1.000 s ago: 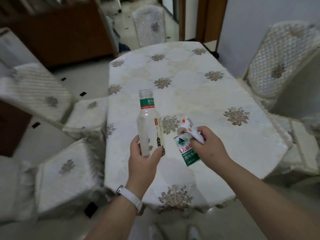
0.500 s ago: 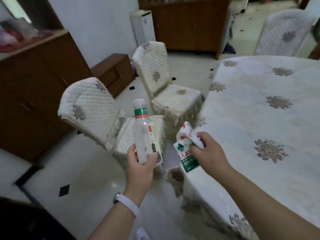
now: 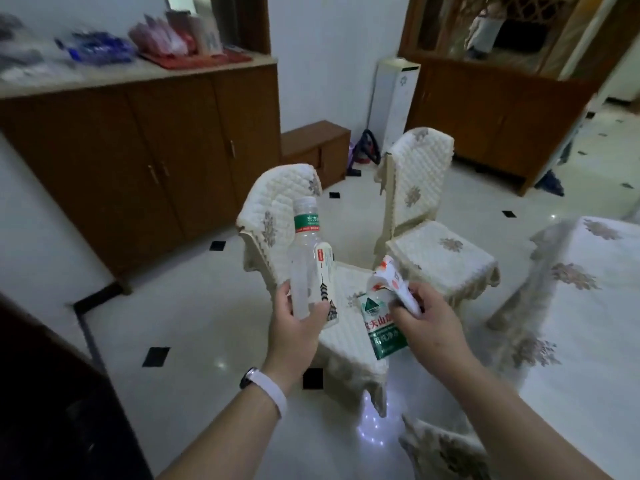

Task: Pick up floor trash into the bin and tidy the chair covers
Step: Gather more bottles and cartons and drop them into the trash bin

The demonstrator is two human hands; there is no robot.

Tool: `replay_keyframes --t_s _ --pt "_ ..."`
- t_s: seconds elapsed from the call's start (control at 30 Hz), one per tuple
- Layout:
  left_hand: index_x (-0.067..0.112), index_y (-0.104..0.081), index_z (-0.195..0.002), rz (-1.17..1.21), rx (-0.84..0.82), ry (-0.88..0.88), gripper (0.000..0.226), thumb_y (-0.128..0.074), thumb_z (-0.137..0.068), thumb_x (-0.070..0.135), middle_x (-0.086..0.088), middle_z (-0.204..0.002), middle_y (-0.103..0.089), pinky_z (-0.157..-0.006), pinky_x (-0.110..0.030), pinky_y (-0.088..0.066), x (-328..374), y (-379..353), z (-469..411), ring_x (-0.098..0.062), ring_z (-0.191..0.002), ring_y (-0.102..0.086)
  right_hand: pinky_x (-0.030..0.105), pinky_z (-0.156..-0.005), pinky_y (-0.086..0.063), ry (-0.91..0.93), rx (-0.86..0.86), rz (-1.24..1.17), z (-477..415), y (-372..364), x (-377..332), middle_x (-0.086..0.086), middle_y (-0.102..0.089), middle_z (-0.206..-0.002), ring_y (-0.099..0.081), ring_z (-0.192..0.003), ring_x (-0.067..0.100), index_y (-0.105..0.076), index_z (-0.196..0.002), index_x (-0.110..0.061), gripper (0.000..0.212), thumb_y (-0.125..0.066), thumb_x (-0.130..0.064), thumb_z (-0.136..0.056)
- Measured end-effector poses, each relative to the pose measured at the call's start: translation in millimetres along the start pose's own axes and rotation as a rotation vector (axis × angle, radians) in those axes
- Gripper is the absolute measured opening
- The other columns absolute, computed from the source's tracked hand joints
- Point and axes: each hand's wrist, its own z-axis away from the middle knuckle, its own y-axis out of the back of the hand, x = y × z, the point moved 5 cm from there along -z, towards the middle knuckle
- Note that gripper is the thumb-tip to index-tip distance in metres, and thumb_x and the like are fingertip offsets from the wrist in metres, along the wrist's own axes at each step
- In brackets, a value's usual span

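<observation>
Along the left wall, a wooden sideboard (image 3: 138, 150) with blurred clutter on top — no bin in sight there or anywhere else. Left of centre, grips a clear plastic bottle (image 3: 311, 268), seemingly empty, in the left hand (image 3: 298, 327), fingers wrapped round the lower body, long axis near upright, cap up. Just to the right, pinches a green label (image 3: 381, 327) and a crumpled wrapper (image 3: 394, 282) in the right hand (image 3: 429, 323). Behind both, two covered chairs, with the nearer chair cover (image 3: 277, 209) seemingly slipped sideways. Probably calls for finding the bin first — no free hand for the covers.

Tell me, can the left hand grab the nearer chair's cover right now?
Probably not: the left hand grips a plastic bottle, so it's full, though nothing blocks the chair cover.
</observation>
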Motion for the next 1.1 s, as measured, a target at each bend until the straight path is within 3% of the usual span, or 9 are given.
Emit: replay_keyframes --t_s 0.07,0.23,0.47,0.57,0.8,0.93,1.1 --pt "0.048 -0.047 -0.116 0.000 0.024 -0.010 0.047 -0.073 -0.082 0.028 0.007 -0.115 -0.066 -0.084 -0.039 -0.060 8 22 -18 -0.013 -0.107 -0.066 0.042 -0.069 -0.056 0.031 -0.029 -0.012 -16 -26 -18 -0.009 -0.069 -0.080 -0.068 -0.075 0.018 -0.060 -0.088 -0.036 0.016 -0.061 -0.021 -0.089" --pt "0.040 -0.047 -0.118 0.003 0.151 -0.045 0.046 -0.070 -0.087 0.015 0.010 -0.111 -0.066 -0.073 -0.020 -0.055 17 74 -49 -0.004 -0.098 -0.067 0.029 -0.061 -0.047 0.059 -0.118 -0.040 -50 -84 -44 -0.006 -0.068 -0.078 -0.066 -0.076 0.018 -0.060 -0.090 -0.031 0.014 -0.060 -0.017 -0.091" --pt "0.046 -0.048 -0.111 -0.050 0.302 0.009 0.043 -0.071 -0.088 0.018 0.010 -0.110 -0.067 -0.083 -0.034 -0.059 13 156 -105 -0.005 -0.096 -0.068 0.033 -0.061 -0.050 0.095 -0.285 -0.029 -119 -186 -74 -0.003 -0.068 -0.083 -0.065 -0.076 0.018 -0.060 -0.094 -0.029 0.011 -0.060 -0.019 -0.092" --pt "0.041 -0.046 -0.122 -0.081 0.386 0.011 0.047 -0.071 -0.088 0.019 0.011 -0.113 -0.065 -0.082 -0.031 -0.059 19 189 -136 -0.007 -0.101 -0.067 0.024 -0.054 -0.045 0.134 -0.367 -0.061 -156 -234 -99 -0.003 -0.065 -0.078 -0.061 -0.069 0.013 -0.058 -0.089 -0.028 0.013 -0.059 -0.015 -0.091" --pt "0.029 -0.045 -0.134 -0.143 0.510 0.013 0.053 -0.071 -0.089 0.017 0.008 -0.119 -0.063 -0.080 -0.026 -0.058 48 245 -216 -0.011 -0.109 -0.063 0.043 -0.070 -0.054 0.204 -0.533 -0.062 -242 -317 -162 -0.002 -0.066 -0.080 -0.064 -0.077 0.020 -0.058 -0.092 -0.031 0.009 -0.058 -0.022 -0.089" --pt "0.039 -0.047 -0.125 -0.147 0.555 -0.023 0.049 -0.070 -0.089 0.016 0.011 -0.119 -0.062 -0.081 -0.025 -0.057 55 266 -251 -0.007 -0.108 -0.063 0.048 -0.073 -0.057 0.210 -0.597 -0.088 -281 -358 -189 -0.003 -0.068 -0.083 -0.068 -0.082 0.022 -0.058 -0.094 -0.030 0.010 -0.058 -0.020 -0.090" --pt "0.040 -0.045 -0.126 -0.160 0.609 -0.008 0.053 -0.071 -0.089 0.014 0.010 -0.117 -0.062 -0.078 -0.024 -0.057 55 307 -272 -0.009 -0.107 -0.063 0.037 -0.060 -0.052 0.250 -0.674 -0.068 -297 -417 -217 -0.003 -0.067 -0.079 -0.064 -0.073 0.019 -0.059 -0.092 -0.032 0.013 -0.058 -0.019 -0.090"
